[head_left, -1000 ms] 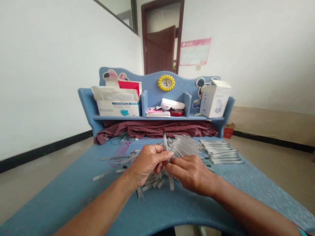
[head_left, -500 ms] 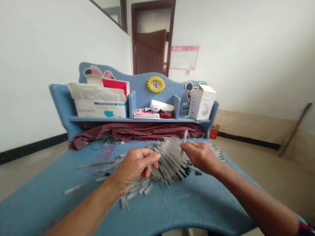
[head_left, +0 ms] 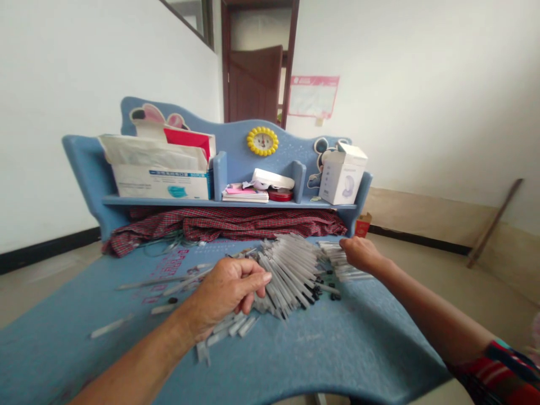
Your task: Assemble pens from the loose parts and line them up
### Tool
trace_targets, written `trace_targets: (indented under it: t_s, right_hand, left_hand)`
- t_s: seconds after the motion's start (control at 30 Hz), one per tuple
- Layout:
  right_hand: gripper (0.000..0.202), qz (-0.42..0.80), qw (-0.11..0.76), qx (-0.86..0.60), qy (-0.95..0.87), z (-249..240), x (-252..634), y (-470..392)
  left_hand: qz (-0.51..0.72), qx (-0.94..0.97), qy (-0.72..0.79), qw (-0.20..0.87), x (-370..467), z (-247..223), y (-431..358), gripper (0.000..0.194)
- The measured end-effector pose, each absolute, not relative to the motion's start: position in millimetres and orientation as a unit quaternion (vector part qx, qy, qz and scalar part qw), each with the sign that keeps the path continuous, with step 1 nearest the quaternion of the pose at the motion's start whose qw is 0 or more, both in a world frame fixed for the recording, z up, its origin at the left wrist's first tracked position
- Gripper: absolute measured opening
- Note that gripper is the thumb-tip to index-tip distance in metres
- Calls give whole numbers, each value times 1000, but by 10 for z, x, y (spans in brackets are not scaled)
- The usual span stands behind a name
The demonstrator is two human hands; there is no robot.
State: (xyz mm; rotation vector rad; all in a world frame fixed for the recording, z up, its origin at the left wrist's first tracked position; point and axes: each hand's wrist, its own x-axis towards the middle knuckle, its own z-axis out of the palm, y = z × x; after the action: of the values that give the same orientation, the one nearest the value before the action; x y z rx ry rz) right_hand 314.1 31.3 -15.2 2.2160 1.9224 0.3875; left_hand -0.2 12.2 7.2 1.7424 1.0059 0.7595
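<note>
My left hand [head_left: 236, 287] is closed in a loose pinch, thumb against the index finger, at the left edge of a fanned pile of slim translucent pen barrels [head_left: 293, 264]. Whatever its fingertips hold, if anything, cannot be made out. Farther right, my right hand [head_left: 360, 254] has its fingers closed at a row of similar pen barrels [head_left: 333, 256], and its grip is hidden from view. Small black pieces [head_left: 335, 296] lie between the pile and this row. More loose barrels [head_left: 112, 327] are scattered on the blue desk [head_left: 295, 354] to the left.
Behind the pile, a red checked cloth [head_left: 228, 224] lies beneath a blue shelf [head_left: 169, 203]. On that shelf stand a mask box [head_left: 164, 183], booklets [head_left: 244, 194], a red round tin [head_left: 280, 195] and a white box [head_left: 343, 174]. A yellow clock [head_left: 262, 141] is on the backboard.
My right hand has moved right, from above the fanned pile with an upright pen barrel to the row at the right. My left hand keeps its pinch beside the pile. The view has shifted slightly.
</note>
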Motion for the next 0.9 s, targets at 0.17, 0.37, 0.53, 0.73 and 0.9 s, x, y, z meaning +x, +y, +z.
trace_targets:
  t_s: [0.17,0.37,0.53,0.73,0.9]
  right_hand:
    - [29,110,117,750,642,-188,3140,426]
    - [22,100,114,751,643,-183,3110,438]
    - [25,118,63,742,657,-120,2953,321]
    - [25,83,-3,674,734,-30,2581,37]
    - [23,41,-46,634,771,-35,2372,-117]
  left_hand:
    - [306,714,408,480,-13,71,131,31]
    - [318,705,408,486,-15,77,122,29]
    - [323,709,407,478,-27,77,136,28]
    - [318,714,405,475,-46,64,162,28]
    - [313,727,402,461,-36,61,152,29]
